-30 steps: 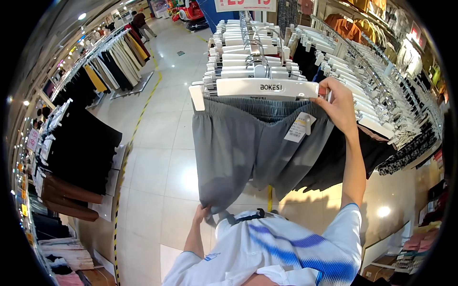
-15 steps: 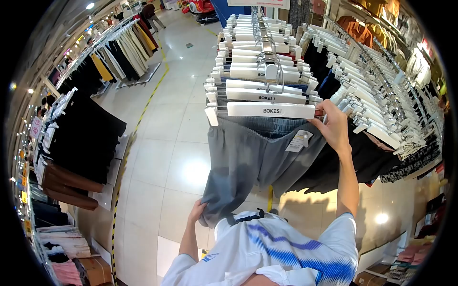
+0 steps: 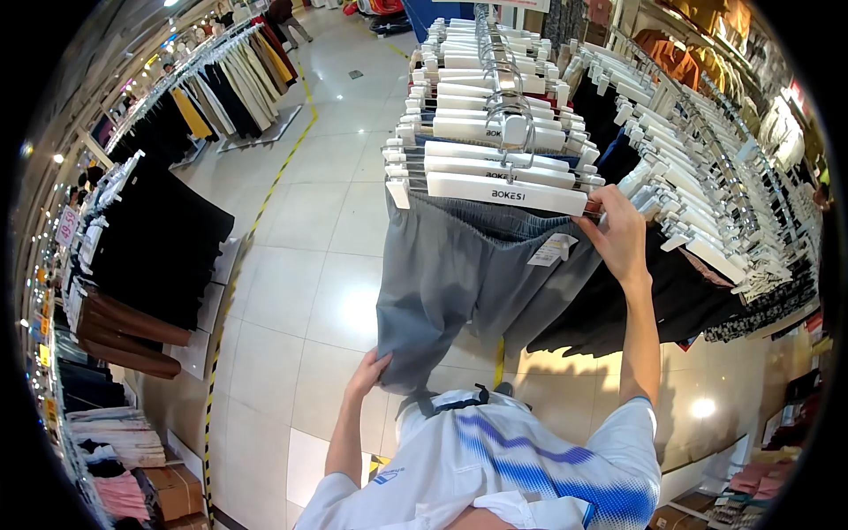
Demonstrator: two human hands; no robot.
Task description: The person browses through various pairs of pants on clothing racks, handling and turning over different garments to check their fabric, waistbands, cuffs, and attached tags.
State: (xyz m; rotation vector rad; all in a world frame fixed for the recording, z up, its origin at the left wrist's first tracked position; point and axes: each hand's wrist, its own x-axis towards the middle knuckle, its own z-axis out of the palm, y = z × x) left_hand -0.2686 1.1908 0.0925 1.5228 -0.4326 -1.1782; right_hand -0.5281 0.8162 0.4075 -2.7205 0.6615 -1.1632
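Observation:
Grey pants (image 3: 442,283) with an elastic waistband hang from a white clip hanger (image 3: 505,194) at the front of the rack. My right hand (image 3: 617,234) is closed around the right end of this hanger, thumb in front at the waistband corner. It hides the clip there. The left clip (image 3: 398,193) shows, fixed to the waistband. Low on the left, my left hand (image 3: 367,373) pinches the outer edge of a pant leg near its hem. A white paper tag (image 3: 552,250) lies on the pants below the waistband.
More white hangers (image 3: 495,115) fill the rail (image 3: 495,44) behind. To the right runs another packed rack (image 3: 680,159), with black garments (image 3: 618,309) below. Black trousers (image 3: 168,247) hang left of the tiled aisle (image 3: 291,291), beyond a yellow-black floor stripe (image 3: 231,309).
My left hand has risen slightly and moved outward with the pant leg, which now hangs straighter and more spread. My right hand stays at the hanger's right end.

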